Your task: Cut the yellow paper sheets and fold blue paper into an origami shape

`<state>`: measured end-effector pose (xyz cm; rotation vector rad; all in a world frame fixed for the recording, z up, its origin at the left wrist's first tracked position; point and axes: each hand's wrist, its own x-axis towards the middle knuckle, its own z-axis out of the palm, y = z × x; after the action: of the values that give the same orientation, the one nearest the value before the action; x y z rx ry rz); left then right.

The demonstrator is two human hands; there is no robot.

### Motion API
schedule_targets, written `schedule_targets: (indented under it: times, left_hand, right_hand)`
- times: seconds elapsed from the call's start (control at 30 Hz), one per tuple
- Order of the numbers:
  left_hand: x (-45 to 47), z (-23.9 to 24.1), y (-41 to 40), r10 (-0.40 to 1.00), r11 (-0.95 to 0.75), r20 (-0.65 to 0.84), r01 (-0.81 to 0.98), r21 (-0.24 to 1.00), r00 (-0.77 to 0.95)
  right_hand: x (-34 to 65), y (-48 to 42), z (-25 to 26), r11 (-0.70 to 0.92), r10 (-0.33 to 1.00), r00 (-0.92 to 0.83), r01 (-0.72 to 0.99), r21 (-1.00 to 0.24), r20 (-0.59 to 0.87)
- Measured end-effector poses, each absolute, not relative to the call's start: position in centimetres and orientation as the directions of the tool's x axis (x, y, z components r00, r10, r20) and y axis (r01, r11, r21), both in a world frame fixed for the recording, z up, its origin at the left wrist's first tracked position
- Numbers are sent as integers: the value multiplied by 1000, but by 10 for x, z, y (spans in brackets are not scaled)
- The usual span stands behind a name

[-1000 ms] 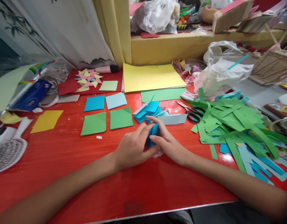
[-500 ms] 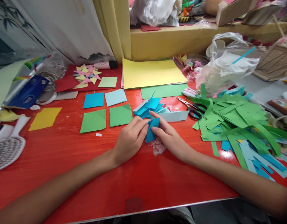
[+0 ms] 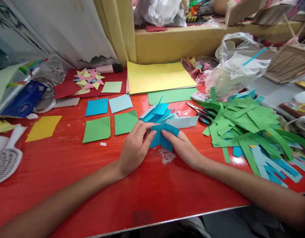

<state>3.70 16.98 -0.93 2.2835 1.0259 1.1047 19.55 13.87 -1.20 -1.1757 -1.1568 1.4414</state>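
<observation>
A blue sheet of paper (image 3: 162, 137), creased down its middle and partly opened, is held between both hands above the red table (image 3: 152, 195). My left hand (image 3: 136, 145) pinches its left side between thumb and fingers. The right side is gripped by my right hand (image 3: 183, 147), thumb on the near face and fingers hidden behind. Just beyond lie folded blue paper pieces (image 3: 158, 112) and a pale blue strip (image 3: 184, 122). Left of them are a blue stack (image 3: 96, 106), a pale blue stack (image 3: 120, 103) and two green stacks of squares (image 3: 96, 129).
Black-handled scissors (image 3: 204, 115) lie beside a heap of green paper scraps (image 3: 246, 122) on the right. Large yellow sheets (image 3: 159, 77) are at the back. A yellow square (image 3: 44, 128) and a white hairbrush (image 3: 7, 158) sit on the left.
The blue paper, folded nearly closed before, is now spread open along its crease. My right hand has shifted slightly, its fingers moving behind the paper. The view has moved a little.
</observation>
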Motion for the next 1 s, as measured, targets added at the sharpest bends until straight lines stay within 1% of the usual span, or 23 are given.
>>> schedule_targets:
  times: [0.07,0.13,0.2,0.23,0.27,0.3,0.37,0.43,0.47,0.5,0.57,0.67,0.77,0.9,1.0]
  left_hand:
    - [37,-9,171,812,-581,468,415,700,348]
    - [36,-10,172,845,-533,452,389,751,285]
    - [35,-9,174,835,-551,480,393,737,270]
    - [34,-9,175,808,-590,518,412,695,282]
    - [33,-8,177,763,-644,569,436,628,307]
    - [32,-8,179,699,-707,629,462,536,340]
    - [29,-8,185,530,-814,734,496,302,424]
    - [26,-8,191,352,-874,776,480,73,524]
    - [25,-9,193,276,-891,775,454,-15,568]
    - [24,-9,195,214,-904,768,421,-79,604]
    - [22,-9,197,131,-924,744,352,-148,655]
    - [21,-10,196,83,-947,704,276,-165,706]
    - [20,-10,194,61,-956,690,241,-167,721]
    - [20,-10,193,66,-959,678,235,-161,732]
    - [19,-11,194,86,-970,667,216,-114,740]
  right_hand:
    - [195,140,-12,-217,969,-152,-163,-963,-193]
    - [195,140,-12,-247,962,-177,-233,-941,-209]
    - [195,140,-12,-244,965,-164,-281,-928,-204]
    - [195,140,-12,-246,966,-149,-294,-924,-210]
    - [195,141,-13,-253,966,-133,-302,-919,-222]
    - [196,141,-14,-264,964,-124,-309,-914,-237]
    - [197,142,-16,-280,960,-123,-328,-902,-253]
    - [198,144,-17,-286,958,-135,-350,-892,-254]
    - [198,144,-17,-293,956,-145,-359,-886,-257]
    - [199,145,-16,-301,953,-153,-363,-882,-263]
    - [200,145,-14,-319,947,-159,-362,-876,-280]
    - [201,147,-10,-349,937,-164,-366,-863,-309]
    - [202,148,-8,-371,928,-172,-385,-845,-329]
    - [202,149,-7,-382,924,-171,-394,-836,-342]
    - [203,148,-8,-383,923,-194,-392,-836,-332]
